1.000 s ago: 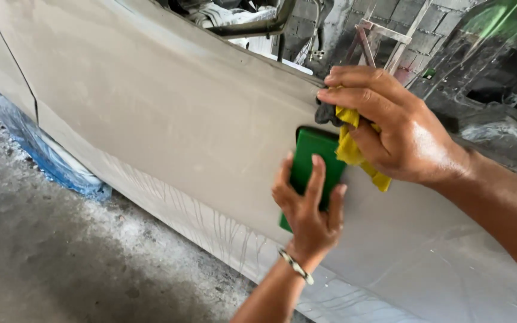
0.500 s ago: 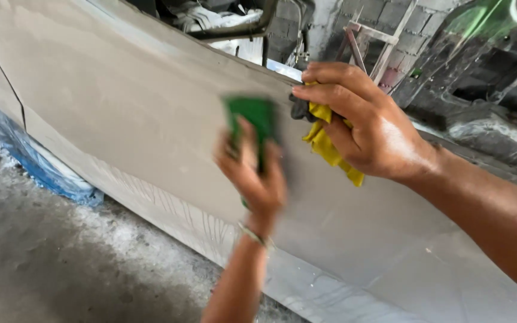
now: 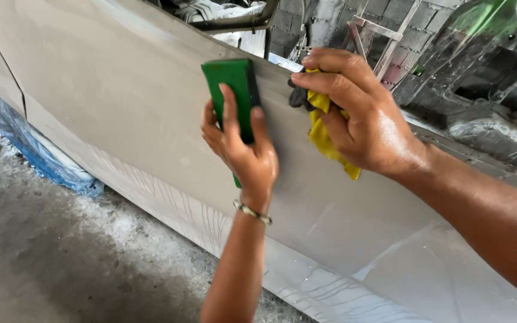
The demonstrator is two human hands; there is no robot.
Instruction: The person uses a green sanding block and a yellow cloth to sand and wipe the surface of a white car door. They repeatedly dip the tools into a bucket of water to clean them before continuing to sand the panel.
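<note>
A: Biggest thing?
B: Grey car panel (image 3: 121, 119), wet streaks low down.
A: Hands?
B: Right hand (image 3: 360, 119) clutches a yellow rag (image 3: 324, 134) at the panel's top edge. Left hand (image 3: 240, 149), fingers spread, presses a green block (image 3: 231, 84) flat against the panel, just left of the rag.

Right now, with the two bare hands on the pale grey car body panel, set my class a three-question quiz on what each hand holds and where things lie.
1. True or false: the left hand presses a green rectangular sanding block flat against the pale grey car body panel.
2. What does the right hand grip? A) crumpled yellow cloth B) spray gun C) hammer
3. Fill in: low at the left, beside the concrete floor, hangs blue plastic ____.

Key:
1. True.
2. A: the crumpled yellow cloth.
3. Sheeting.
</note>
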